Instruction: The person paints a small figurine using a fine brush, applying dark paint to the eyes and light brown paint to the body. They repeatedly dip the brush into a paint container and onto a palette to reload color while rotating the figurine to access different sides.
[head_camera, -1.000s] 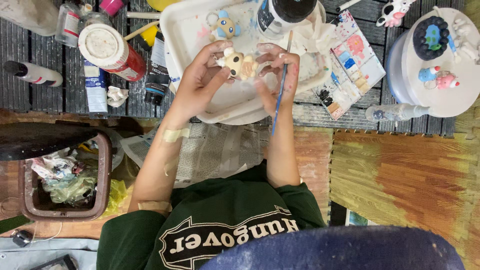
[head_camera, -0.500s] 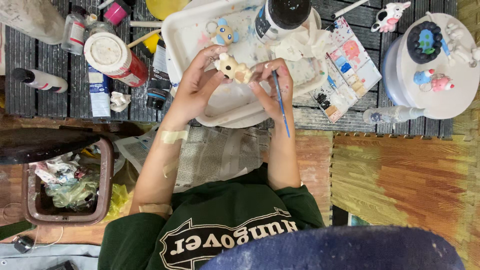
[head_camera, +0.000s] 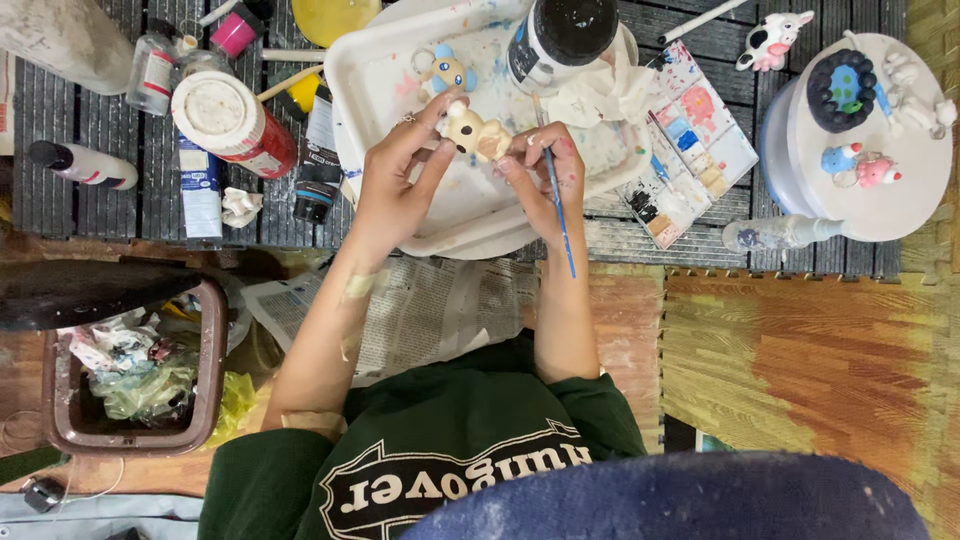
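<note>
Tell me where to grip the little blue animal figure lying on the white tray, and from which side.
Pinch the blue figure across its round head, coming from above. It lies flat on the white tray, apart from the left hand, with the black-capped jar close on one side, so a sideways approach looks cramped.

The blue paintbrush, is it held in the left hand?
No, the blue paintbrush is in the right hand; the left hand holds the small beige figurine.
</note>
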